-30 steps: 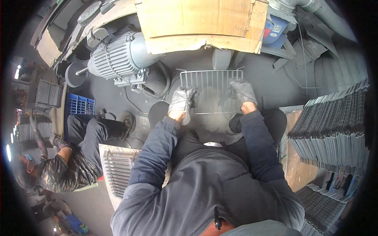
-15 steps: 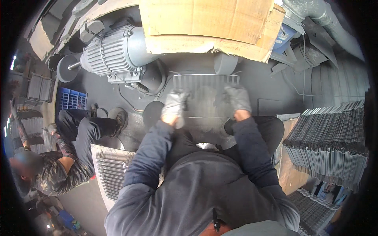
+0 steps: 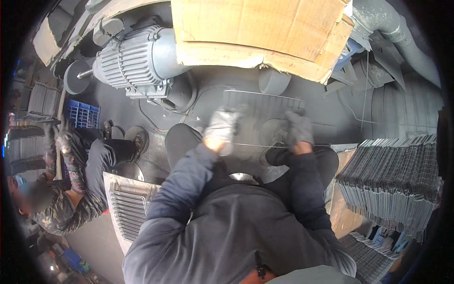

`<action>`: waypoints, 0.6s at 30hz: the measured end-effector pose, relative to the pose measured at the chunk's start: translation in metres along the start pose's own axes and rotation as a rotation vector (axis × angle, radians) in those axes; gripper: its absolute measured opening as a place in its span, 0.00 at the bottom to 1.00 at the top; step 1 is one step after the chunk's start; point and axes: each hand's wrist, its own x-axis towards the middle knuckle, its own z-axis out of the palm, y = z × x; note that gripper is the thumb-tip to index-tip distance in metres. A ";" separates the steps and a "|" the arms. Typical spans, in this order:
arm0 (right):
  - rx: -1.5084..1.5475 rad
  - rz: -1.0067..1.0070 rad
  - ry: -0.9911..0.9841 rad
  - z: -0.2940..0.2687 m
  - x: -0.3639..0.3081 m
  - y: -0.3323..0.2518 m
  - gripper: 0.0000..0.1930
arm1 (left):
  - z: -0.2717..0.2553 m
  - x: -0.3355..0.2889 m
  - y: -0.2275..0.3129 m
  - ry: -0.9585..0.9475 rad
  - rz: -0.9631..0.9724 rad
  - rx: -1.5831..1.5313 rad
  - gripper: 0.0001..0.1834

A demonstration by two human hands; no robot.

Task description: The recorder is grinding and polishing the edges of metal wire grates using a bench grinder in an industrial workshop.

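Note:
A thin rectangular wire rack [image 3: 262,96] hangs between my gloved hands, above my legs, and its fine bars are blurred. My left hand [image 3: 222,127] is closed on its left side. My right hand [image 3: 301,128] is closed on its right side. Just beyond the rack's far edge, a grey grinding wheel [image 3: 274,81] sticks out from below a cardboard sheet [image 3: 260,28]. Motion smears the fingers of both grey gloves, and parts of the rack's sides are hidden behind them.
A thick stack of wire racks [image 3: 388,175] stands at my right, with more racks [image 3: 369,258] below it. Several racks [image 3: 130,213] lie on a board at my left. A grey motor [image 3: 132,61] sits ahead left. A co-worker [image 3: 61,199] sits at far left near a blue crate [image 3: 84,113].
Both hands and the wire rack have shifted right, and the rack now tilts with its right end nearer me. The co-worker's hands have come up. The view has turned slightly.

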 end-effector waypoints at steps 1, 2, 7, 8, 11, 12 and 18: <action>-0.018 0.023 -0.054 0.023 0.002 0.008 0.11 | -0.024 -0.003 0.003 0.040 -0.138 0.119 0.15; -0.016 0.034 -0.127 0.040 0.002 0.014 0.11 | -0.037 -0.006 0.005 0.093 -0.054 0.052 0.14; 0.043 0.021 -0.001 0.004 -0.006 0.008 0.11 | -0.011 0.013 0.003 0.009 -0.141 -0.007 0.15; 0.040 0.027 0.113 -0.013 -0.011 0.005 0.11 | 0.011 0.016 0.000 -0.056 -0.028 -0.057 0.14; 0.071 -0.067 0.192 -0.060 -0.022 -0.009 0.12 | 0.063 0.022 -0.008 -0.095 -0.043 -0.060 0.13; 0.003 -0.114 0.189 -0.062 -0.021 -0.011 0.12 | 0.067 0.022 -0.008 -0.108 -0.088 -0.035 0.13; -0.036 0.084 -0.044 0.033 -0.005 0.004 0.15 | -0.023 -0.006 0.007 0.146 -0.043 0.016 0.12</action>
